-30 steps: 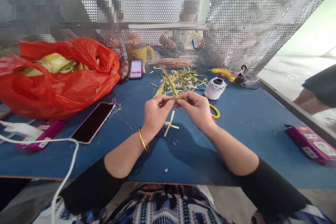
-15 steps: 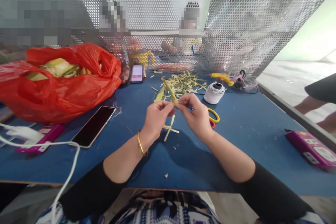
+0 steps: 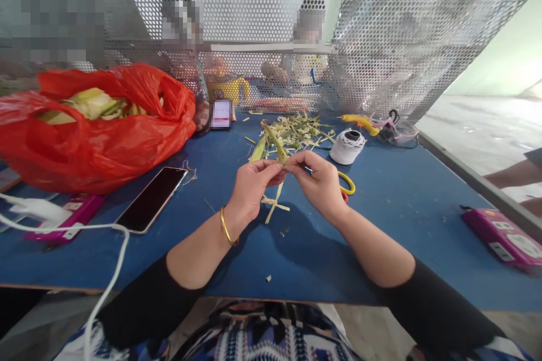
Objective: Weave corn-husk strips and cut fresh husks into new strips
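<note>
Both hands meet above the middle of the blue table [image 3: 322, 248]. My left hand [image 3: 256, 180] pinches the near end of a pale green plant stalk [image 3: 279, 149], which looks like rolled husk and points away from me. My right hand [image 3: 317, 180] pinches the same end, its fingertips almost touching the left ones. Just beneath the hands, thin pale strips [image 3: 275, 204] lie crossed on the table. A wider green husk piece [image 3: 257, 150] is behind my left hand. Scissors with a yellow handle loop [image 3: 348, 182] are partly hidden by my right hand.
A heap of shredded husk [image 3: 296, 130] lies beyond the hands, beside a white spool [image 3: 348, 146]. On the left are a red plastic bag [image 3: 139, 135] of husks and a phone [image 3: 152, 200]. Purple power strips [image 3: 503, 237] and a perforated metal screen [image 3: 262, 5] surround the work area.
The view has tilted slightly, so most of the table sits a little higher in the picture. Both hands keep their pinch on the stalk, with only small finger shifts.
</note>
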`<state>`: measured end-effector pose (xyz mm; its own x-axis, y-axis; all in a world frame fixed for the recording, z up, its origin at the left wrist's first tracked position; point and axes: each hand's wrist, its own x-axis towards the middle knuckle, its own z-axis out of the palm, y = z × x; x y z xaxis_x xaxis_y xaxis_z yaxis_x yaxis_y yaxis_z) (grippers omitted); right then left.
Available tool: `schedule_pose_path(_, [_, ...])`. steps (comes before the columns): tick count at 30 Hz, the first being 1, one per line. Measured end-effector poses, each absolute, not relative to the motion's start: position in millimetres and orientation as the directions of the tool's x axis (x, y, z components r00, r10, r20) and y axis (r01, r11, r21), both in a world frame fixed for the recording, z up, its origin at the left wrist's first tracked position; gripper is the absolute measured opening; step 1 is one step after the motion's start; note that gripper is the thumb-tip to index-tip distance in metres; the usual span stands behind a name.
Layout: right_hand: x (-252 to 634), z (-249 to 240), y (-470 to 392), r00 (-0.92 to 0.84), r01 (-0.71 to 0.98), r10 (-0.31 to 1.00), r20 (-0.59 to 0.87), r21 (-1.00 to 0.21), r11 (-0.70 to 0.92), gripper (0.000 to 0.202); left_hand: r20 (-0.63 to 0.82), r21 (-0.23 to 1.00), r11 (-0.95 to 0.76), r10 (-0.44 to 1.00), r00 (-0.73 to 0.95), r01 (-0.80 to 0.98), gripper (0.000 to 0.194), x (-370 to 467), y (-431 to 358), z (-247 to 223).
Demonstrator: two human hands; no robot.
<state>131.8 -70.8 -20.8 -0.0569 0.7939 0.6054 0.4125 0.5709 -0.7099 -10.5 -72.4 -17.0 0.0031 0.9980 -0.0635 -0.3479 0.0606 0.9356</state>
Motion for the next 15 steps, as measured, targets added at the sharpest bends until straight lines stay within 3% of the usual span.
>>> schedule_pose_path(5, [129.9, -19.2, -72.2, 0.001, 0.297, 0.869, 0.495, -0.830, 0.472, 0.008, 0.066, 0.970, -0.081, 0.995, -0.073, -0.228, 0.006, -7.9, -74.1, -14.6])
schedule_pose_path(15, [129.3, -22.6, -70.0, 0.004, 0.217, 0.898, 0.440, -0.877, 0.429, 0.010, 0.210, 0.972, -0.219, 0.972, -0.105, -0.088, 0.008, -8.7, -72.4, -23.7])
